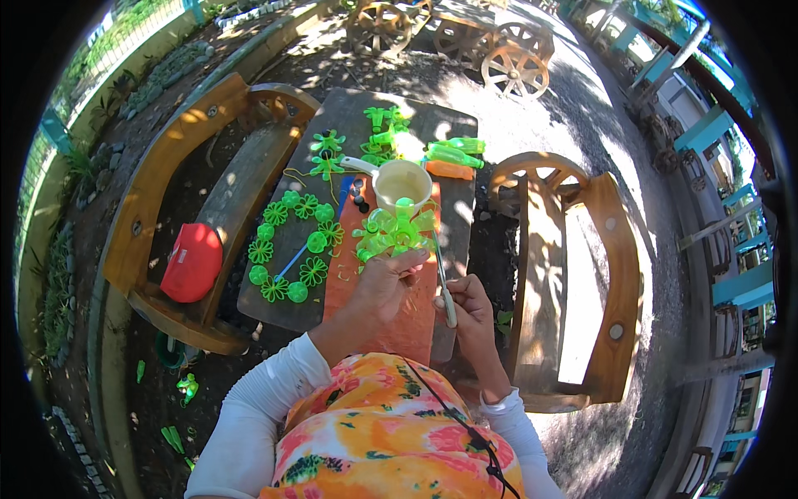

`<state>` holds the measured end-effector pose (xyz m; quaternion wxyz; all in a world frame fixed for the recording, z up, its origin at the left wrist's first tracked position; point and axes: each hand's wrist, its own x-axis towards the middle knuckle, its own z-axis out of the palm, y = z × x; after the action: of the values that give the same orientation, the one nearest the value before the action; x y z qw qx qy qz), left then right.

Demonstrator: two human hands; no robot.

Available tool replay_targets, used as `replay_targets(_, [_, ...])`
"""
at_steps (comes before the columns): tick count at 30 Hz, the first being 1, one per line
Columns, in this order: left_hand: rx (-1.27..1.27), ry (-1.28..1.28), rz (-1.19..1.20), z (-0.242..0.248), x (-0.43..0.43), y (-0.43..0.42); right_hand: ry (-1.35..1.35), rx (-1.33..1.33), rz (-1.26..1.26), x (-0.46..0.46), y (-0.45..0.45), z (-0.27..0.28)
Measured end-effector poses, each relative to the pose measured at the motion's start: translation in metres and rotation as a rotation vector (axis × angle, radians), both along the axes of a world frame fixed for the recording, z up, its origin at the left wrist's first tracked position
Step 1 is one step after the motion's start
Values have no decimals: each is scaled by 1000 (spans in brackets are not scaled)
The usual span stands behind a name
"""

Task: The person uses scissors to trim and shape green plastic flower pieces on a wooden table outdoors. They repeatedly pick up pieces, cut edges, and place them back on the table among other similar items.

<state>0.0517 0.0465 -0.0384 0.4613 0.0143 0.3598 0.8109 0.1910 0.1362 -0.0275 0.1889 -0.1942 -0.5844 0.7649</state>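
Observation:
My left hand (389,277) has its thumb and fingers pinched at the near edge of a green plastic bottle piece (403,236), cut into petals spread like a flower. More cut green pieces lie under and around it, so its outline is partly lost among them. In my right hand (471,302) is a slim metal cutting tool (442,268), seen edge-on, probably scissors. Its blade points away from me, its tip just right of the petals. Beneath both hands runs an orange cloth or sheet (380,334) on a dark table (283,315).
A white saucepan (402,184) stands beyond the pieces, dark bottle caps (358,194) beside it. A ring of green plastic flowers (274,212) lies left; green bottles (455,156) and an orange bottle (449,170) lie far right. Wooden benches (240,178) (539,280) flank the table; one bears a red pouch (192,262).

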Motion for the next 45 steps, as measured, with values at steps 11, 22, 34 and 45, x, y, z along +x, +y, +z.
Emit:
replay_targets(11, [-82,186,-216,-16,-31,-15,-122,6,127,9,14,-5])
replay_targets(22, [-214,188,-272,-32,-46,-29,-209,-41,177,-8,5,-26])
replay_targets(34, [-297,46,-290,-98,-66,-34,-306,-4,246,-27,6,-68])
replay_targets(45, [-444,-52,-375,-196,-85,-43,-496,124,420,-34,19,-131])
